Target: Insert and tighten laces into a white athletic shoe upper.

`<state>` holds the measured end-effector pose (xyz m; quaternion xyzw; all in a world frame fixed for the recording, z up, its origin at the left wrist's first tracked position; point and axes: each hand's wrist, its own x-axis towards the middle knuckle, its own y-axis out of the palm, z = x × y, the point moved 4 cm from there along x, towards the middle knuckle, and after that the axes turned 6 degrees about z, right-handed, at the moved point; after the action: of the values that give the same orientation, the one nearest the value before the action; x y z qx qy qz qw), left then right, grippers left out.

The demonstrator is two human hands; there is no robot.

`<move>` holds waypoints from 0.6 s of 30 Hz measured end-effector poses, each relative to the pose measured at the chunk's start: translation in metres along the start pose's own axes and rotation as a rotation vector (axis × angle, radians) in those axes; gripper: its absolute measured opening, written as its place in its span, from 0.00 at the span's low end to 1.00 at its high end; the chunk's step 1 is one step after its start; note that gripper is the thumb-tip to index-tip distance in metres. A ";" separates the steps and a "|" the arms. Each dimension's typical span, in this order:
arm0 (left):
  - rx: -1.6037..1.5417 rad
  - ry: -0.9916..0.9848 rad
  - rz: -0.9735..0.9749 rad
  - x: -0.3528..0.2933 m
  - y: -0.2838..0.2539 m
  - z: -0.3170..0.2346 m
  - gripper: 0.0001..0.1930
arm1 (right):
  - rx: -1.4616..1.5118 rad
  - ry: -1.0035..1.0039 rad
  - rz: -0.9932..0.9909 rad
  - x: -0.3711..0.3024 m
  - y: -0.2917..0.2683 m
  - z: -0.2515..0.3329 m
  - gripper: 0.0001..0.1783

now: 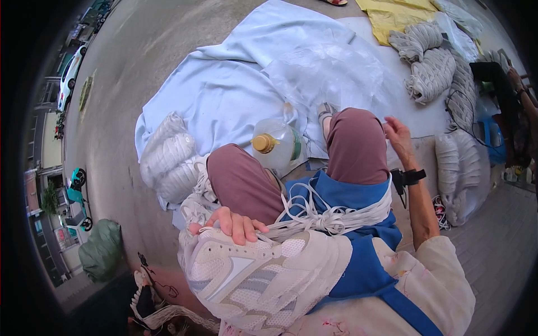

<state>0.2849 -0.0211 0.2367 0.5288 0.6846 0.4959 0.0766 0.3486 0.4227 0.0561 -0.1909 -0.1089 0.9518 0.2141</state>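
I sit with both knees up in mauve trousers and a blue apron. My left hand [232,224] grips the top edge of a white and grey sneaker [263,274] that lies across my lap, with more of them stacked under it. A tangle of white laces [328,215] runs from the sneaker over the apron toward my right side. Beside my right knee, my right hand [399,137] is lifted with a black band on its wrist and its fingers loosely curled. I cannot see anything in it.
A clear plastic bottle [276,147] with a gold cap stands between my knees on a pale blue sheet [218,89]. White bundles [168,159] lie at my left and grey bundles [428,73] at the right. Another person's arm [507,95] shows at the far right, and a green sack [101,249] at the lower left.
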 end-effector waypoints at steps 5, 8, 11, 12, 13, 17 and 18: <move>-0.087 0.104 -0.092 -0.036 0.007 0.004 0.20 | 0.406 -0.583 0.502 -0.099 0.014 0.212 0.22; -0.276 0.207 -0.037 -0.013 0.008 0.023 0.33 | 0.322 -1.010 1.119 -0.172 0.047 0.267 0.26; -0.276 0.135 0.007 -0.007 0.013 0.021 0.31 | 0.078 -0.977 1.275 -0.206 0.095 0.273 0.30; -0.272 0.145 -0.017 -0.018 0.013 0.020 0.31 | -0.013 -0.954 1.313 -0.210 0.113 0.265 0.31; -0.249 0.157 -0.049 -0.012 0.016 0.019 0.31 | -0.124 -0.929 1.329 -0.212 0.117 0.258 0.31; -0.136 0.213 -0.195 -0.022 0.019 0.022 0.31 | -0.284 -0.912 0.973 -0.220 0.107 0.247 0.26; -0.111 0.229 -0.231 -0.025 0.020 0.023 0.31 | -0.287 -0.905 0.981 -0.221 0.098 0.243 0.26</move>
<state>0.3235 -0.0289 0.2302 0.3815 0.7167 0.5777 0.0837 0.3976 0.2061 0.3169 0.1721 -0.2136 0.9010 -0.3362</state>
